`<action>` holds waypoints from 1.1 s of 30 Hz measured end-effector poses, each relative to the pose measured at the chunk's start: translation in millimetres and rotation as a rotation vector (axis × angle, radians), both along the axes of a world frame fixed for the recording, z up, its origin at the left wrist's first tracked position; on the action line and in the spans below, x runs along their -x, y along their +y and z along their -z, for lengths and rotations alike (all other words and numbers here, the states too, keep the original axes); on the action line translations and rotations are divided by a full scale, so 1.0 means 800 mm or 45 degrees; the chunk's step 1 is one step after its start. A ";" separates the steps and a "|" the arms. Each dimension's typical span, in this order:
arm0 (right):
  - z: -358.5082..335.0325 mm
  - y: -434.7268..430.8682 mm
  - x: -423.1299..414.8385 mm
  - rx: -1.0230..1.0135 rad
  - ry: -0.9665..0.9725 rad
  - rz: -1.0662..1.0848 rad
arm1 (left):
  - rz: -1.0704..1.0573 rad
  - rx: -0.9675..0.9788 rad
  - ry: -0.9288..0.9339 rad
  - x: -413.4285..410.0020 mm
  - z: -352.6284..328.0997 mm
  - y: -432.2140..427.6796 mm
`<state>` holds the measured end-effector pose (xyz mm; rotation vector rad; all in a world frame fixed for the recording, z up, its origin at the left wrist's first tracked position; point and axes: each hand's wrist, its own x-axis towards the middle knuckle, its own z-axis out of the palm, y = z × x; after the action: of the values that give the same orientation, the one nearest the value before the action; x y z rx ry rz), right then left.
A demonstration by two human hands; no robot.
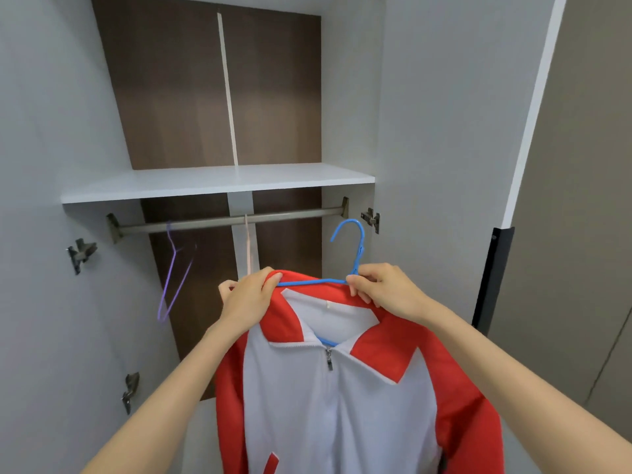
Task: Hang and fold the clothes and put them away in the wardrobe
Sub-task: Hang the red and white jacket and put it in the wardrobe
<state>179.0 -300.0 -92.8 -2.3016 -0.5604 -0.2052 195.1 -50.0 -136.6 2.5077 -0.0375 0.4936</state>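
Note:
A red and white zip jacket (pixel 335 398) hangs on a blue hanger (pixel 355 248) in front of the open wardrobe. My left hand (pixel 248 297) grips the jacket's left shoulder over the hanger's end. My right hand (pixel 383 285) pinches the hanger's neck and the red collar. The blue hook points left, just below and to the right of the metal rail (pixel 225 221). An empty purple hanger (pixel 174 271) and a pale pink hanger (pixel 249 248) hang on the rail.
A white shelf (pixel 212 183) sits just above the rail. The wardrobe has grey side walls and a dark brown back panel (pixel 191 97). Door hinges (pixel 81 253) stick out on the left wall, and another hinge (pixel 371 218) on the right. A closed door (pixel 581 200) stands at the right.

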 end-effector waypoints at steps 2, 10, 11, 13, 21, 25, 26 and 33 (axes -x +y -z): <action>-0.003 0.007 -0.030 -0.088 0.028 -0.018 | 0.061 0.053 0.016 -0.030 -0.003 0.003; 0.024 0.023 -0.150 -0.184 0.196 0.090 | 0.130 0.220 0.038 -0.123 0.015 0.010; 0.028 0.026 -0.165 -0.188 0.219 0.110 | 0.116 0.235 0.034 -0.136 0.019 0.014; 0.038 0.034 -0.194 -0.214 0.274 0.142 | 0.099 0.249 0.032 -0.161 0.027 0.023; 0.069 0.086 -0.333 -0.359 0.381 0.238 | 0.121 0.065 -0.079 -0.283 0.032 0.071; 0.073 0.112 -0.406 -0.394 0.340 0.309 | 0.159 -0.151 -0.140 -0.353 0.020 0.099; 0.074 0.117 -0.423 -0.387 0.328 0.326 | 0.173 -0.205 -0.146 -0.370 0.018 0.105; 0.086 0.151 -0.525 -0.385 0.315 0.456 | 0.147 -0.547 -0.211 -0.469 0.026 0.131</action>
<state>599.1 -179.1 -161.7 -2.0735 0.0135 -0.1594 570.2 54.8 -157.0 2.8496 -0.3879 0.7053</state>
